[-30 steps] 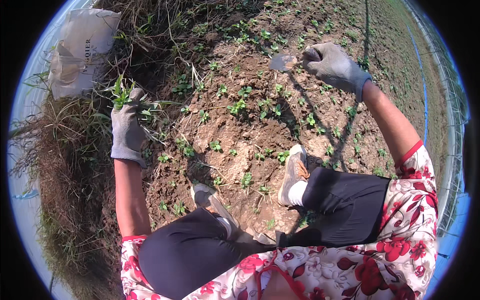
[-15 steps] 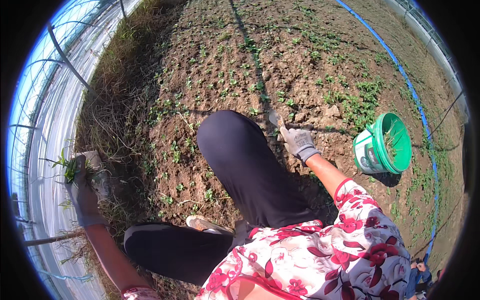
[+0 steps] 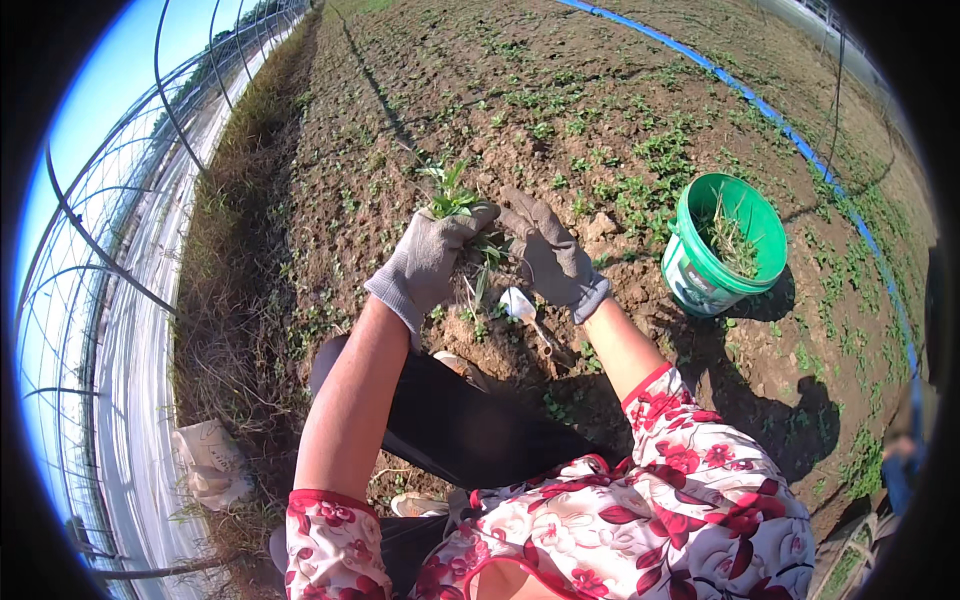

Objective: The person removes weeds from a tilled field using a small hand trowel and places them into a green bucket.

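My left hand [image 3: 428, 258], in a grey work glove, is closed around a bunch of pulled weeds [image 3: 452, 196]. Green leaves stick out above the fist, and stems with pale roots hang below it. Close beside it, my gloved right hand [image 3: 553, 262] has its fingers apart and reaches toward the bunch; whether it touches the stems I cannot tell. On the soil just below the two hands lies a hand trowel [image 3: 518, 305] with a pale blade.
A green-rimmed bucket [image 3: 690, 262] with pulled weeds inside stands to the right. Small seedlings [image 3: 660, 150] dot the soil. A blue hose [image 3: 740, 88] curves along the right. Dry grass [image 3: 235, 230], white sheeting [image 3: 140, 380] and metal hoops [image 3: 85, 232] line the left.
My left hand has come from the far left to the middle with the weeds. My right hand has let go of the trowel, now on the soil, and opened near the left.
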Available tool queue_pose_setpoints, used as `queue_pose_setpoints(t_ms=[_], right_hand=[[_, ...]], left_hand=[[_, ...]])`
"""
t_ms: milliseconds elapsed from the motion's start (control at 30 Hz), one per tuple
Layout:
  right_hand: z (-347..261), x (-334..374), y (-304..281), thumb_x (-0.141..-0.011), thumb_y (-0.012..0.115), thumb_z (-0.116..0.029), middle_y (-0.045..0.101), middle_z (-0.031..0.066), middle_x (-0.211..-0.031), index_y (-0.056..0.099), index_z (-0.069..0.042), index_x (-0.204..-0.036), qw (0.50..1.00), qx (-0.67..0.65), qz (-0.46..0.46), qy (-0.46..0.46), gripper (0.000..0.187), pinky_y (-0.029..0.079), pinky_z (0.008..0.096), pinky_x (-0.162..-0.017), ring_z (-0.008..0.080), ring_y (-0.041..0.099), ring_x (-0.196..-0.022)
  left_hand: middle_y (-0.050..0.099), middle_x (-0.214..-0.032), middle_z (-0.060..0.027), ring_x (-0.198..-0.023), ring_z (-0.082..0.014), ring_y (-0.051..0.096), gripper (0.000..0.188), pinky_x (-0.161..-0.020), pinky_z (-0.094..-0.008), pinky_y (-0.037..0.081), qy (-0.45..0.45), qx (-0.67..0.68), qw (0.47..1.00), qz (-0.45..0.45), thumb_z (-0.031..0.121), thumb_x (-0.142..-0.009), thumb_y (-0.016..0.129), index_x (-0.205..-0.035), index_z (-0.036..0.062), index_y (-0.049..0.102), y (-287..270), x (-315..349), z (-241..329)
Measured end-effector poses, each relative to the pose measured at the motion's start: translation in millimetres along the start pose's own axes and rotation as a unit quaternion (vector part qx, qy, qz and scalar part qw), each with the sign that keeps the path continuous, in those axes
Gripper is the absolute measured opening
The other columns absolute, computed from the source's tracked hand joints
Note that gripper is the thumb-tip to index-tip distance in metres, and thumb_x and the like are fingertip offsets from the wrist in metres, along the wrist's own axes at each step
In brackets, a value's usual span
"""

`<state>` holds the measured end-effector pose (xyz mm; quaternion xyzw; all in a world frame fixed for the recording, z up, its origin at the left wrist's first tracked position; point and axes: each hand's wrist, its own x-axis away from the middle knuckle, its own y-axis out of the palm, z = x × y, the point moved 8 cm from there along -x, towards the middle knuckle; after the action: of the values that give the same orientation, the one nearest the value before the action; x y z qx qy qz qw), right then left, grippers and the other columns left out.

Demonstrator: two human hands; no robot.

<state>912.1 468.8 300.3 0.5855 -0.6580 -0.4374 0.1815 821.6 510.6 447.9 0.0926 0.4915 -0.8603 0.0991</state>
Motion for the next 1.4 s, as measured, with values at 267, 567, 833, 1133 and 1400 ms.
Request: queue_pose_setpoints(t_ms=[267,567,833,1133,1400], right_hand=[[-37.9,26.6,27.8,-0.081,0.076,-0.015,0.056,0.0053,-0.116,0.032,-0.007,-0.138,0.972,0.224,0.071,-0.016,0.072,0.05,0.0285,-0.086,0.0148,0.057,-0.105],[-41.5,48.7,-26.7,-0.084,0.062,0.005,0.068,0.008,-0.102,0.055,-0.003,-0.12,0.96,0.234,0.146,0.04,0.037,0.054,0.0296,-0.082,0.0155,0.065,-0.089],[-217.2,103.3,-46.7,-0.082,0.061,0.0,0.064,0.0027,-0.081,0.066,-0.006,-0.109,0.841,0.316,0.385,-0.212,0.028,0.045,0.0246,-0.048,0.011,0.057,-0.06],[-332.0,163.6,-119.7,-0.08,0.067,-0.028,0.062,0.0165,-0.117,0.054,-0.001,-0.122,0.382,0.813,0.424,-0.113,0.052,0.044,0.0435,-0.093,0.0323,0.059,-0.106],[-144.0,125.8,-88.1,-0.087,0.059,-0.022,0.062,0.0144,-0.116,0.065,-0.006,-0.109,0.405,0.858,0.289,-0.128,0.028,0.043,0.0414,-0.097,0.0313,0.056,-0.109]], left_hand=[[0.063,-0.097,-0.0082,-0.084,-0.0175,0.063,0.048,-0.073,-0.0321,0.053,-0.322,0.664,0.674,0.042,0.048,-0.09,0.061,-0.109,0.004,0.058,120.8,-19.7,-24.0],[0.049,-0.136,-0.0081,-0.1,-0.0203,0.061,0.057,-0.078,-0.0347,0.053,-0.346,0.586,0.715,-0.162,0.048,-0.096,0.049,-0.146,0.023,0.035,132.9,-17.4,-11.8],[0.034,-0.147,-0.0207,-0.108,-0.0297,0.061,0.077,-0.079,-0.0359,0.056,-0.284,0.573,0.767,-0.047,0.049,-0.088,0.06,-0.149,0.0177,0.026,62.4,-11.5,5.8],[0.043,-0.141,-0.0213,-0.117,-0.0282,0.056,0.072,-0.098,-0.0368,0.047,-0.133,0.588,0.789,0.123,0.049,-0.094,0.049,-0.145,0.0028,0.03,-13.0,28.5,-14.7],[0.037,-0.145,-0.0218,-0.132,-0.0342,0.041,0.058,-0.112,-0.0448,0.032,-0.118,0.56,0.762,0.303,0.036,-0.099,0.042,-0.144,-0.0002,0.031,-123.2,185.8,-46.7]])
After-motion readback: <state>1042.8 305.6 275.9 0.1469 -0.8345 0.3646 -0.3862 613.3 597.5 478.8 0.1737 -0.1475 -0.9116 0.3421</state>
